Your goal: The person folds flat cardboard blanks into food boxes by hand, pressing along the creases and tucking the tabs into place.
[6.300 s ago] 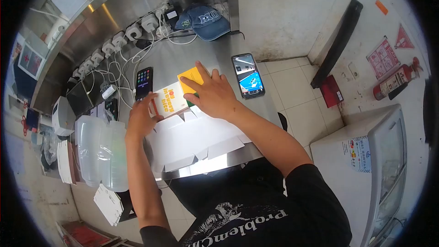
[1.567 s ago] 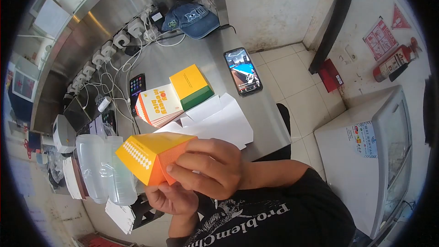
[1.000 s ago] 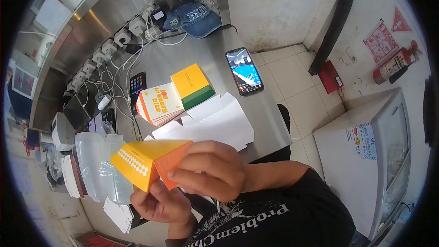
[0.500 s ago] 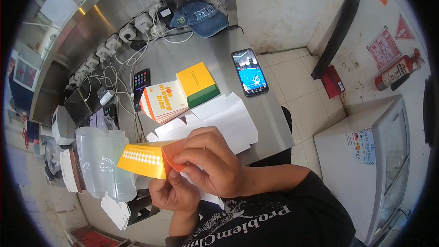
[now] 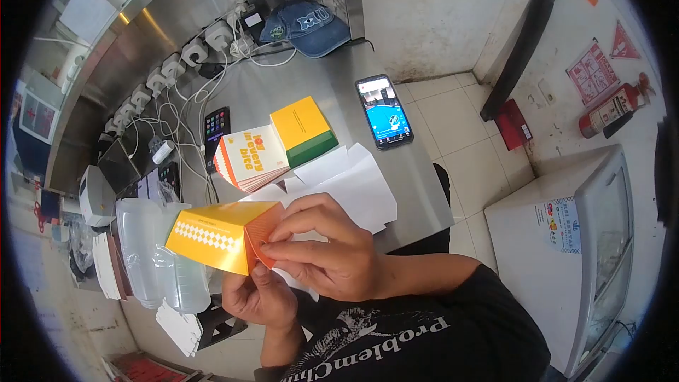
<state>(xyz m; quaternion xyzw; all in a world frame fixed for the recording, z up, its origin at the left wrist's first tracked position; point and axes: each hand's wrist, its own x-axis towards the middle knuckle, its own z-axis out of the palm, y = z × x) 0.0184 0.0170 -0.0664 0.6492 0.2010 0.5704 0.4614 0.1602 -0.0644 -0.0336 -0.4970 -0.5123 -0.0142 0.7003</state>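
Observation:
A yellow paper food box (image 5: 212,230) with white diamonds along its side is held up in front of my body, tilted. Its near end shows an orange inner face and a curved orange flap. My right hand (image 5: 325,247) pinches this flap between thumb and fingers. From below, my left hand (image 5: 262,298) grips the box's lower edge, thumb up by the flap. White flat card blanks (image 5: 346,184) lie on the steel table behind my hands. Beyond them sit a stack of cream printed cartons (image 5: 251,155) and a yellow-and-green carton (image 5: 300,127).
A lit phone (image 5: 385,113) lies at the table's right edge, another phone (image 5: 217,131) near the cables (image 5: 170,110). A blue cap (image 5: 308,28) rests at the back. Clear plastic containers (image 5: 145,255) stand left. A white freezer (image 5: 552,255) and fire extinguisher (image 5: 612,110) are right.
The box and both hands have shifted slightly left. The box has turned, showing more of its yellow top face. My right-hand fingers have straightened a little, still at the orange flap.

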